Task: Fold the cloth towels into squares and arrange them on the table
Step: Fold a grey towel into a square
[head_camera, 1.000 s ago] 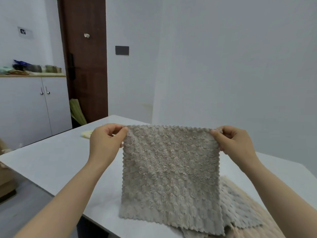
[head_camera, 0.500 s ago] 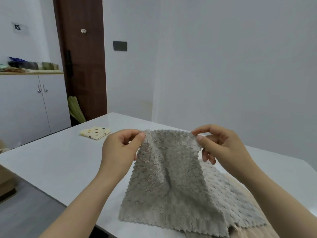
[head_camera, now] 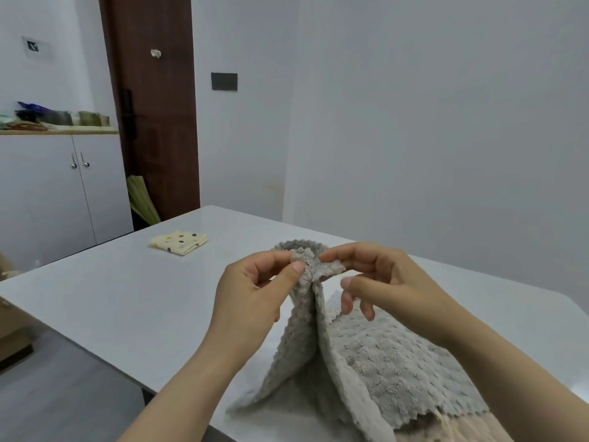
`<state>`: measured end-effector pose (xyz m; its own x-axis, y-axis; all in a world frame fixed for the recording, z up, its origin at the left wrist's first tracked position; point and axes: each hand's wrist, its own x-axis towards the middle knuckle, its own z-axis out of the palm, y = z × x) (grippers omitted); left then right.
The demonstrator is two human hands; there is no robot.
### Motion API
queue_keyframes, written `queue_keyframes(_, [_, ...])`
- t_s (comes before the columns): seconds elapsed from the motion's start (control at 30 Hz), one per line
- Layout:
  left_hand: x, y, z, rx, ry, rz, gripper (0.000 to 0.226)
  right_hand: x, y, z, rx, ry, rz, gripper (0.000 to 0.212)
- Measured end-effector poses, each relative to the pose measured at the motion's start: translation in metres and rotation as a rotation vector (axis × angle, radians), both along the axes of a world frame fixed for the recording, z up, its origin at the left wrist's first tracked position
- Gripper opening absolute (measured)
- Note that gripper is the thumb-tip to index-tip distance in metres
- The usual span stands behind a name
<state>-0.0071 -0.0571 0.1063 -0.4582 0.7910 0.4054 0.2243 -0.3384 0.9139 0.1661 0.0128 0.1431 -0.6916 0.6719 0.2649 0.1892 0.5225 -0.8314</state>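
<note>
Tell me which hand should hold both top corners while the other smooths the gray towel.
Probably left. The left hand pinches the gray towel right where its corners meet; the right hand has loose lower fingers above the draped side, free to smooth.

Nearest: grey-beige towel [head_camera: 366, 355], plain, bumpy dimple pattern, zigzag-cut edge. Under it a peach-pink cloth [head_camera: 462, 432], pale, no print seen. Small folded towel [head_camera: 179, 242]: pale yellow w/ dark & tan dots. Desk [head_camera: 111, 298]: glossy white. Door [head_camera: 153, 138]: dark brown, wood grain. Cabinet [head_camera: 47, 199]: white, light wood-tone top. Wall plate [head_camera: 224, 81]: dark grey. Floor [head_camera: 63, 393]: grey.
</note>
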Motion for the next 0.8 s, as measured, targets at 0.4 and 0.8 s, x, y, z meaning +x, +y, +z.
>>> queue_keyframes(0.4, [0.002, -0.010, -0.002, -0.029, -0.105, -0.049, 0.005, -0.013, 0.007, -0.008, 0.024, 0.109, -0.068, 0.008])
queue_keyframes(0.8, [-0.002, -0.011, 0.000, 0.022, -0.092, 0.079, 0.003, -0.017, 0.003, -0.008, 0.388, 0.100, -0.210, 0.010])
